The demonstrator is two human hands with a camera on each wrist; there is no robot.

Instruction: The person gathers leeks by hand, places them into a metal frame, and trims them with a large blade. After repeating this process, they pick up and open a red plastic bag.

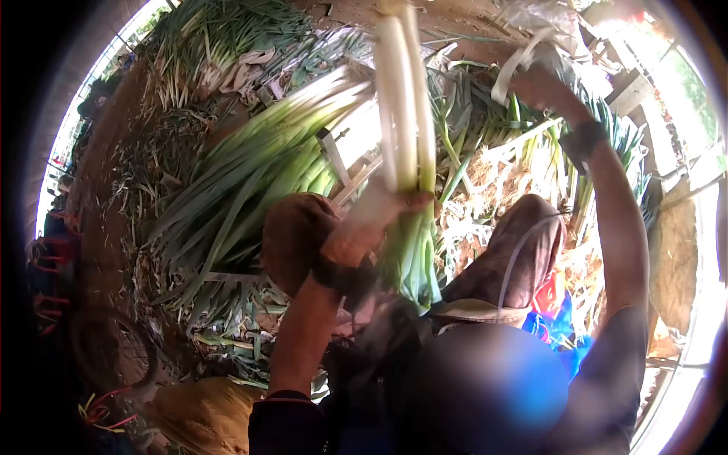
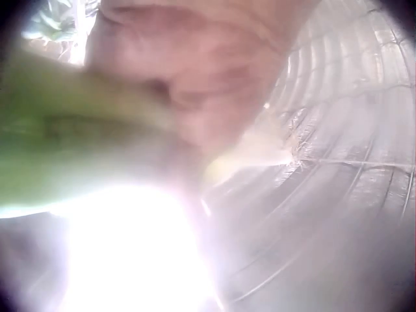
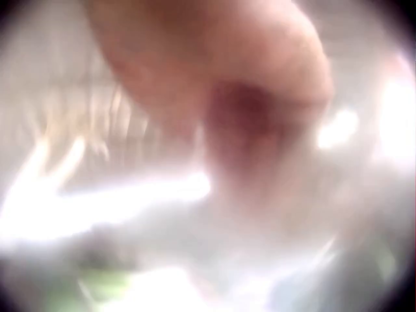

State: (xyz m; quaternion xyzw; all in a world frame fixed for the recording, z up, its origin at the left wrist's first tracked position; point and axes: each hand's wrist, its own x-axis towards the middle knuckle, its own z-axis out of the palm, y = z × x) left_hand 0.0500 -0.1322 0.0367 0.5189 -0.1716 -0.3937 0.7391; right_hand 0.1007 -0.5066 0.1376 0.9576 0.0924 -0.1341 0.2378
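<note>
Upright in the middle of the head view stand leeks (image 1: 407, 98), their white ends up and green leaves down. My left hand (image 1: 371, 220) grips them around the lower stalks; in the left wrist view that hand (image 2: 188, 71) is curled against the green part (image 2: 58, 130). Off to the upper right, my right hand (image 1: 542, 87) is raised with a pale strip (image 1: 509, 72) hanging at its fingers. The right wrist view is blurred: the hand (image 3: 221, 78) has bent fingers, with a bright white band (image 3: 123, 201) beside them.
A large pile of leeks (image 1: 258, 159) lies at the left, over a wooden frame (image 1: 334, 155). More leeks (image 1: 220, 45) lie at the upper left. Trimmed leaves and peelings (image 1: 493, 182) cover the ground between and beyond the knees. A blue bag (image 1: 565, 326) is by the right knee.
</note>
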